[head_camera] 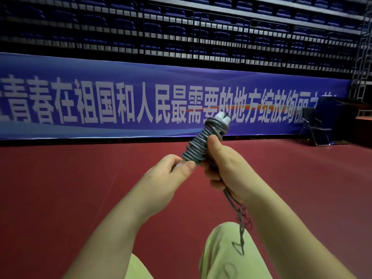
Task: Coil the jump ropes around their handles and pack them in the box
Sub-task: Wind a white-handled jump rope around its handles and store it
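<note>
A grey jump rope (201,141) is coiled tightly around its two pale handles, whose tips show at the top of the bundle. My left hand (171,178) pinches the lower end of the handles between thumb and fingers. My right hand (223,168) grips the bundle from the right, thumb pressed on the coils. A loose tail of the grey rope (239,224) hangs down from under my right hand, over my knee. No box is in view.
Red sports floor (80,188) stretches ahead to a long blue banner (141,101) with white characters. Folded blue stands rise behind it. A black folding chair (314,127) stands at the right. My knees in pale green trousers (225,254) are at the bottom.
</note>
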The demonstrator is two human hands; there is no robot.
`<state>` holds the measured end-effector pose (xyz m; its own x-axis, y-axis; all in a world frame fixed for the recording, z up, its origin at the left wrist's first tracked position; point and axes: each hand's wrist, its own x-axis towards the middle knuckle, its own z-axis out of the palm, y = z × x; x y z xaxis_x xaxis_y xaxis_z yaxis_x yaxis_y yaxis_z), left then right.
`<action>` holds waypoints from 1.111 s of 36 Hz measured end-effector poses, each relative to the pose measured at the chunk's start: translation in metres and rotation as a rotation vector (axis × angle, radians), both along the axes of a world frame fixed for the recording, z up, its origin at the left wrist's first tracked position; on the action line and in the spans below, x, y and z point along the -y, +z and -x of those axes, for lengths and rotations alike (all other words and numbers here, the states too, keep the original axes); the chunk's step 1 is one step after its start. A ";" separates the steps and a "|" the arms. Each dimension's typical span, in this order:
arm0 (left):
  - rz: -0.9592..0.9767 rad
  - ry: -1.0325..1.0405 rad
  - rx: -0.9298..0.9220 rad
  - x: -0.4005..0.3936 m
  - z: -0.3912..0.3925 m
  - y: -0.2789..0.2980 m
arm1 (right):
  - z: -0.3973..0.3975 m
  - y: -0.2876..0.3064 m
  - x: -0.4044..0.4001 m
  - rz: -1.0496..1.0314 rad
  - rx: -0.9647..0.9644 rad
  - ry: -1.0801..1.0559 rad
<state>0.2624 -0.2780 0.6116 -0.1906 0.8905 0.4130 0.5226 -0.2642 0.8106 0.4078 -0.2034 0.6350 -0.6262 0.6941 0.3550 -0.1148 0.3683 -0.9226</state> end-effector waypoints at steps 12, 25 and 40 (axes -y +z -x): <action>0.054 -0.510 0.441 0.006 0.009 -0.005 | -0.005 0.003 -0.002 -0.102 0.086 0.125; -0.066 0.006 0.000 0.001 0.005 -0.004 | -0.022 0.002 -0.006 -0.182 0.315 -0.073; 0.112 -0.090 -0.105 0.010 0.002 0.012 | -0.019 -0.005 0.006 -0.277 0.132 -0.153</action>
<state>0.2606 -0.2877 0.6234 -0.0690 0.9437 0.3236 0.5840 -0.2248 0.7800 0.4265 -0.2092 0.6300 -0.5753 0.6722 0.4661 0.0747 0.6106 -0.7884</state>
